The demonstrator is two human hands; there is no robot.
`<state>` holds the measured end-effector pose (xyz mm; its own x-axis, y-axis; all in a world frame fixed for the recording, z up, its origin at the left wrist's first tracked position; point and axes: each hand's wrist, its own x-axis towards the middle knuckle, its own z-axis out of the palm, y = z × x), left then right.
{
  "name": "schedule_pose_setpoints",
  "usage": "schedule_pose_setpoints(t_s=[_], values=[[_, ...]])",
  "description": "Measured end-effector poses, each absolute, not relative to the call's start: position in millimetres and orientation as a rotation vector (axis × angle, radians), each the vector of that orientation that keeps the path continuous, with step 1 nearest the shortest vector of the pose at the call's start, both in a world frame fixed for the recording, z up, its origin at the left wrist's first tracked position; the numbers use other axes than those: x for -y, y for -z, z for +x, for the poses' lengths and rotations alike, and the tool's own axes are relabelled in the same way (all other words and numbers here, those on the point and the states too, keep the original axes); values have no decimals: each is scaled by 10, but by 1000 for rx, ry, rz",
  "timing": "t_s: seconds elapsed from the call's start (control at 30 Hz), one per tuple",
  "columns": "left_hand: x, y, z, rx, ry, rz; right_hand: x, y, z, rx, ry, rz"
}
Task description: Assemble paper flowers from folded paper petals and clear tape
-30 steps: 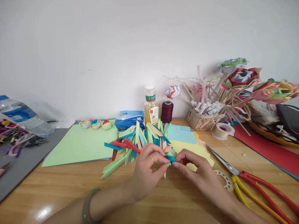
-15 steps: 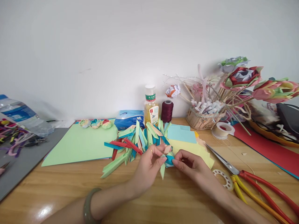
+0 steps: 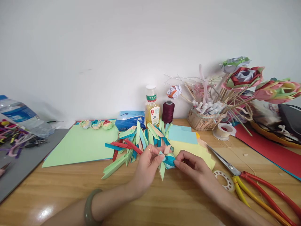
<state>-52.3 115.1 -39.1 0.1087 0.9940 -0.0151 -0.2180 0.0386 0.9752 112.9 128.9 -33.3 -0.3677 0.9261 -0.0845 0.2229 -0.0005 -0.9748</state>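
Folded-paper piece (image 3: 169, 162), lower centre of the frame: from afar I see left hand (image 3: 148, 165) and right hand (image 3: 194, 165) each pinching its edge (a delicate grip); I judge this as shaping folds, next calling for gentle pressure.

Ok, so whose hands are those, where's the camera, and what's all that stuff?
No robot here! They're a person's own bare hands. The camera is worn on that person's head, looking forward and down. The left hand and right hand hold a small piece of folded paper, blue and green. Behind it, folded paper strips lie piled on the wooden table. To the left is a big green sheet; to the right, scissors. Farther back, a basket stands below paper flowers.
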Motion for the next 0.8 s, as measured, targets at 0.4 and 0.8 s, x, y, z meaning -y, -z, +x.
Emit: schedule_pose_setpoints(t_s=[0.4, 0.8], values=[[-1214, 375, -560, -1084, -1272, 984, -1303, 301, 1176, 1591, -1307, -1265], [-1227, 276, -490, -1066, -787, 1083, -1080, 183, 1123, 2055, -873, -829]])
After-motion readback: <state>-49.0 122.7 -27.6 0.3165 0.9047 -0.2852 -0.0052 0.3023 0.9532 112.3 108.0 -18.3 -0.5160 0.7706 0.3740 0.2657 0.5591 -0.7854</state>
